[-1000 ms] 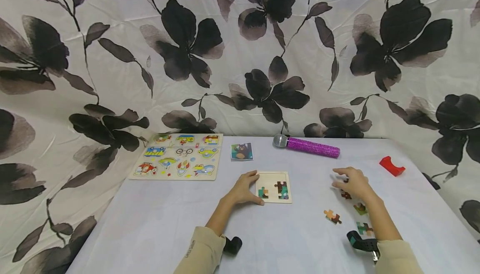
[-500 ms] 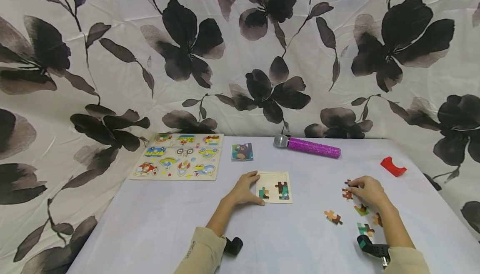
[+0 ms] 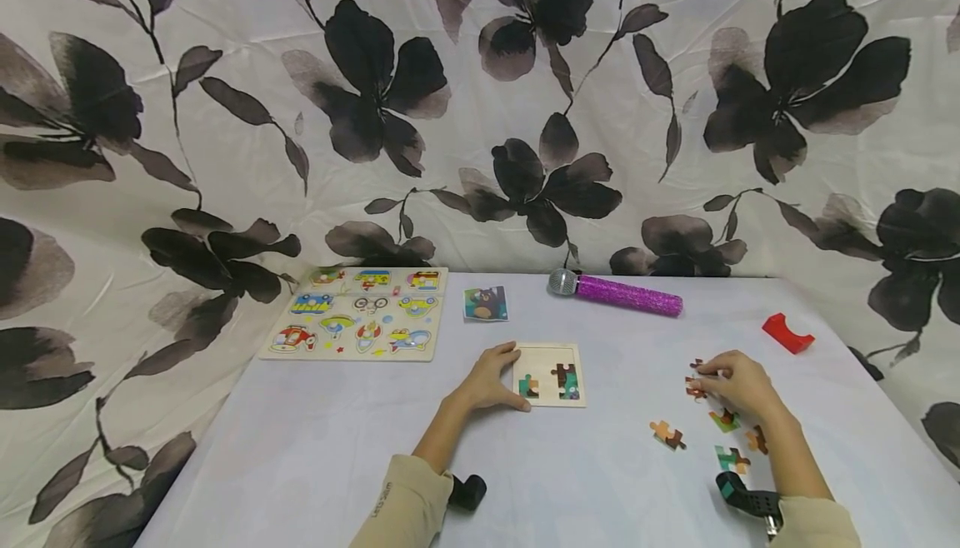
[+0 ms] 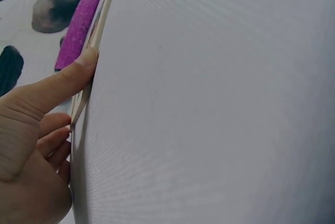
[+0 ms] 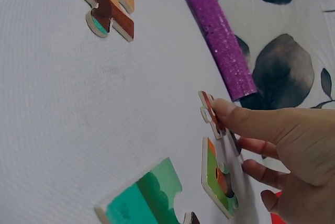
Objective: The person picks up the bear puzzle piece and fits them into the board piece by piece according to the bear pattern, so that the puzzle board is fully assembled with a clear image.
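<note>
A small wooden puzzle tray lies mid-table with several pieces set in it. My left hand holds its left side, thumb at the near edge and fingers toward the far corner. In the left wrist view the thumb presses on the tray's edge. To the right, my right hand pinches a brown puzzle piece at the table. The right wrist view shows the thumb on that brown piece; its far side is partly hidden. Loose pieces lie around, among them a green-edged one and an orange-brown one.
A vehicle puzzle board lies at back left, beside a small picture card. A purple glitter microphone lies at the back, and a red curved block on the right. A teal-green piece lies near my right wrist.
My right hand has drawn back toward me from above the loose pieces, and its fingers have closed in on the brown piece. The left hand stays at the tray.
</note>
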{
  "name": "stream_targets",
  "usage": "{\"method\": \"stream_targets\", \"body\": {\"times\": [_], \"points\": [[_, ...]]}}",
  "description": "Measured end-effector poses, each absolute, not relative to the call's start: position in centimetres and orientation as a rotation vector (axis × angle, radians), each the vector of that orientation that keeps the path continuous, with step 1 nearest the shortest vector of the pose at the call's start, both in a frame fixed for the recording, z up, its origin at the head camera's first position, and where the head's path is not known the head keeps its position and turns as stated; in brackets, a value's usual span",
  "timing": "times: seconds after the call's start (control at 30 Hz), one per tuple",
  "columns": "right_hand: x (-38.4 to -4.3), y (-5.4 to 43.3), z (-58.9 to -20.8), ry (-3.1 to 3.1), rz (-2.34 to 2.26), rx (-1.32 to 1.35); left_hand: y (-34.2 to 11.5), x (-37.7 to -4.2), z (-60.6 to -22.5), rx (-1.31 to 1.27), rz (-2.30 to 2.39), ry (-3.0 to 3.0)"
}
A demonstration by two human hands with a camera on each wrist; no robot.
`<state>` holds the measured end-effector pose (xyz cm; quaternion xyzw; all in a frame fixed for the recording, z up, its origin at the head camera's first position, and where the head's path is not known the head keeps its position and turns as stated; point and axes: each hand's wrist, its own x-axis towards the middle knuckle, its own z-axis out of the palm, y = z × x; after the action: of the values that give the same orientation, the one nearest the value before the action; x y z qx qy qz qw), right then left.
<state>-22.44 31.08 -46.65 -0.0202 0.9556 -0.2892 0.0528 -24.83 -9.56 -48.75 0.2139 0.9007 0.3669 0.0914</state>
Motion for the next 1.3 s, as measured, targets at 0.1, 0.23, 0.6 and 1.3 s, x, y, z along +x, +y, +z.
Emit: {"method": "stream_targets", "body": {"times": [0.1,0.23,0.6,1.3], "points": [[-22.4,31.2,-46.8,2.937,-0.88,-0.09,-9.5,-24.8,-48.8,0.631,1.096,2.675],[-22.4,31.4,-46.9,2.965,-0.89,-0.086,-9.4,-24.7,-48.7,0.628,1.105,2.673],[-23.0,32.0,-47.3,2.955,-0.928,0.045,-9.2,-24.6,-48.7,0.631,1.103,2.67],[-25.5,28.6,-46.0,2.68,-1.585,0.031,-9.4,-24.8,-48.6,0.603,1.103,2.668]]}}
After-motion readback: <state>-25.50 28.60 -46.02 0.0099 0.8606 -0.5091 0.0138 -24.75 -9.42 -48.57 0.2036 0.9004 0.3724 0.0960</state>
